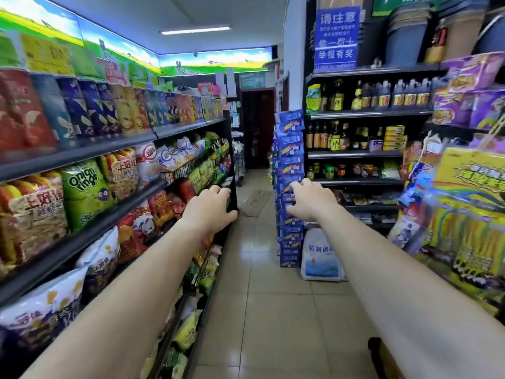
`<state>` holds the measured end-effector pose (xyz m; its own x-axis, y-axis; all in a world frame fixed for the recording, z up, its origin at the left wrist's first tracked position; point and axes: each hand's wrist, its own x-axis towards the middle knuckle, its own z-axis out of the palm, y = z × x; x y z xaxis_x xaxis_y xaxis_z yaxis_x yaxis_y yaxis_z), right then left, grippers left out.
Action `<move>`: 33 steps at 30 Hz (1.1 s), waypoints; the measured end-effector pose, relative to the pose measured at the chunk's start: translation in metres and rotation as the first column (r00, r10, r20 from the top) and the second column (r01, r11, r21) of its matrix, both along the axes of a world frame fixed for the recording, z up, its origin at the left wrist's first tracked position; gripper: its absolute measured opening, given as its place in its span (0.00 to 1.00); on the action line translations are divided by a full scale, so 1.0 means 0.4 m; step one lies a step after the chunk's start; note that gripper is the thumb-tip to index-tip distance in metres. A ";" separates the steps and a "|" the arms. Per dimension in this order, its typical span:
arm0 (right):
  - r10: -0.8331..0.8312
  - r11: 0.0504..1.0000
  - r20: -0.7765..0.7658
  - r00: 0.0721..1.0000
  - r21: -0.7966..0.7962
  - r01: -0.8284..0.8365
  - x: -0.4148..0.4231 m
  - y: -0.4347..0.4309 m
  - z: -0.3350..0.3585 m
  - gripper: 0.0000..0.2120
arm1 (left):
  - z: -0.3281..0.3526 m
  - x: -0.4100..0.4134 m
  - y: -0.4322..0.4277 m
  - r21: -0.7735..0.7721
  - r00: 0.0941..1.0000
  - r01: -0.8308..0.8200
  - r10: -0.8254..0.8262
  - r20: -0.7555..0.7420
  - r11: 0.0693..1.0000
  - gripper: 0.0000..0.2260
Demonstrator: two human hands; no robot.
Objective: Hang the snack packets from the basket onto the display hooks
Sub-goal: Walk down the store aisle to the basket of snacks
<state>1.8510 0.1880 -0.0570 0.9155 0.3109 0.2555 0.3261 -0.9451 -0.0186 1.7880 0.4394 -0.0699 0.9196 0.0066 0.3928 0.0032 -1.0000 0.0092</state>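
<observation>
Both my arms stretch forward down a shop aisle. My left hand (210,207) hovers in front of the end of the left snack shelf, fingers curled and apart, holding nothing. My right hand (308,201) is out in front of a tall stack of blue packets (290,165), fingers spread and empty; whether it touches them I cannot tell. Yellow and purple packets (470,214) hang on the right-hand display. At the bottom right edge a dark rim with an orange side (378,354) peeks in; it may be the basket. No display hooks are clearly visible.
Shelves of chip bags (82,192) line the left side. Shelves of sauce bottles (355,138) stand at the back right. A white sack (319,255) sits on the tiled floor (262,310) by the blue stack. A dark doorway (257,127) closes the aisle's far end.
</observation>
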 end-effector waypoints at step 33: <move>-0.103 0.994 0.048 0.993 -0.033 0.105 1.143 0.027 0.019 0.31 | 0.010 1.246 0.039 0.026 0.992 0.109 -0.107 -0.073 0.994 0.28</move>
